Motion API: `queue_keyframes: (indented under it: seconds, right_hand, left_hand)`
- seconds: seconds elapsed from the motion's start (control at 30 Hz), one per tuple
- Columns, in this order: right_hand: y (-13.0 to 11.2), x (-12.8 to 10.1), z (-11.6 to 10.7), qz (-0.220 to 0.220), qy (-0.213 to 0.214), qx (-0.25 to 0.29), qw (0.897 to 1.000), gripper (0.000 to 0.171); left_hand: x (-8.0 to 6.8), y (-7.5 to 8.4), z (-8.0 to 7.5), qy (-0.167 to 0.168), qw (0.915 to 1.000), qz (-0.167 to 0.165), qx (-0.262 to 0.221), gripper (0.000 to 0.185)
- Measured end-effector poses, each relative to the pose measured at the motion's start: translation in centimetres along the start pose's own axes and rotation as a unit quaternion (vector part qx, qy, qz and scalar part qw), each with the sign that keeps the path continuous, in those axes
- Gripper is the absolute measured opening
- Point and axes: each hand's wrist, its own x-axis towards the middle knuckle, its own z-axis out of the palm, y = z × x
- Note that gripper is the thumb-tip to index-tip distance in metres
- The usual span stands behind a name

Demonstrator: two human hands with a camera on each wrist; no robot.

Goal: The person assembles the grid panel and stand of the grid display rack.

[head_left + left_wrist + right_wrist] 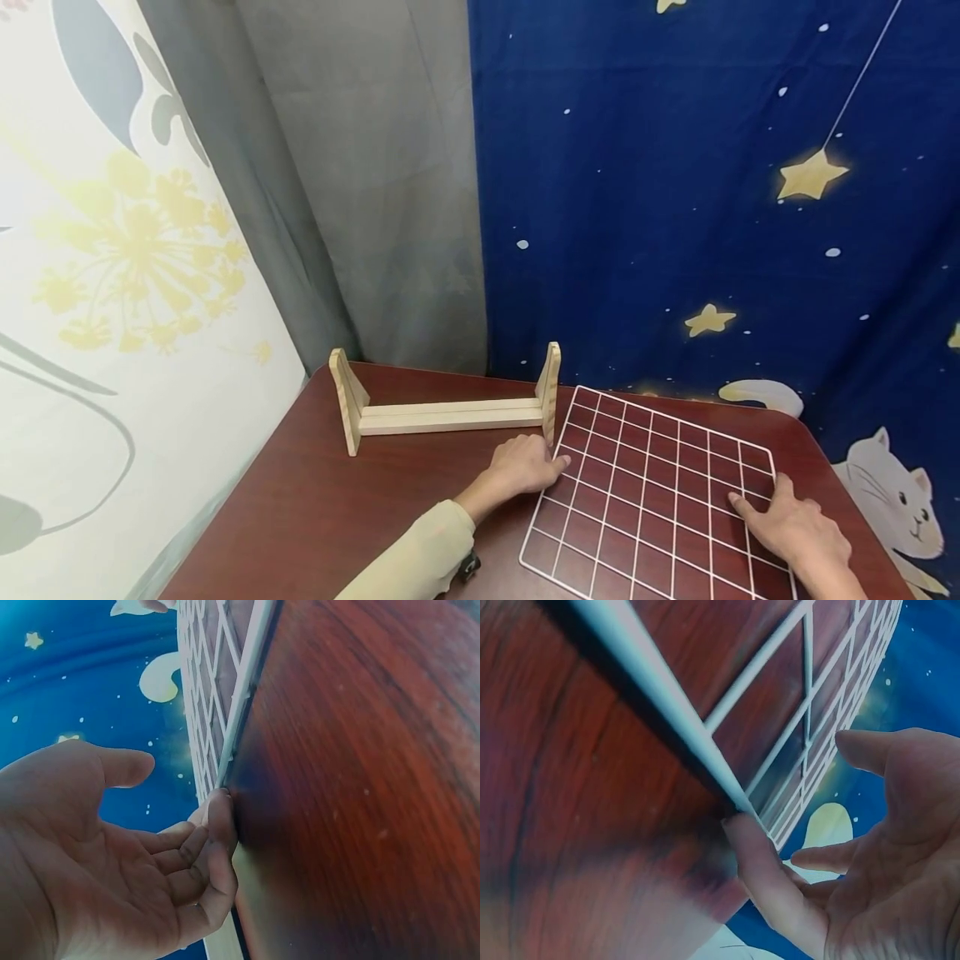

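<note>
A white wire grid panel (651, 492) lies on the dark red table top. In the head view my left hand (522, 463) is at its left edge, thumb over the border wire. The left wrist view shows the bent fingertips of the left hand (161, 862) touching that edge, with the thumb raised apart. Along the opposite edge is my right hand (802, 529). In the right wrist view a fingertip of the right hand (885, 855) touches the border wire (671, 705), and its thumb stands away. Neither hand has closed round the wire.
A pale wooden stand (450, 416) with two upright side pieces and a crossbar stands left of the grid, close to my left hand. Behind the table (300, 517) hang a grey curtain (390, 183) and a blue star-patterned curtain (637, 208).
</note>
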Motion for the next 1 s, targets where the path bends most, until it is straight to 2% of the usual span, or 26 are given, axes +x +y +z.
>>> queue_keyframes:
  seconds: [0.1, 0.33, 0.6, 0.77, 0.93, 1.0]
  right_hand:
    - [0.2, 0.2, 0.1, 0.006, -0.014, 0.007, 1.0, 0.113]
    - [1.4, 0.5, -0.4, 0.033, -0.056, 0.043, 0.997, 0.125]
    - [1.8, 0.0, -0.9, -0.006, -0.084, 0.094, 0.992, 0.125]
    - [1.5, -0.3, -1.3, -0.006, -0.094, 0.127, 0.987, 0.124]
    - [1.7, -0.3, -1.3, -0.001, -0.113, 0.156, 0.981, 0.125]
    - [1.8, -0.3, -1.3, -0.002, -0.124, 0.168, 0.978, 0.126]
  left_hand:
    - [0.1, 0.1, 0.1, 0.012, 0.9999, -0.004, 0.002, 0.061]
    - [0.3, 0.3, 0.5, 0.019, 0.9987, -0.013, -0.045, 0.061]
    - [0.6, -0.8, 0.2, 0.003, 0.9944, -0.024, -0.103, 0.057]
    - [1.0, -1.7, 0.0, 0.002, 0.9893, -0.031, -0.142, 0.053]
    - [4.0, -4.5, 3.0, 0.005, 0.9908, -0.014, -0.134, 0.044]
    - [4.5, -5.0, 3.6, 0.01, 0.9918, 0.001, -0.128, 0.036]
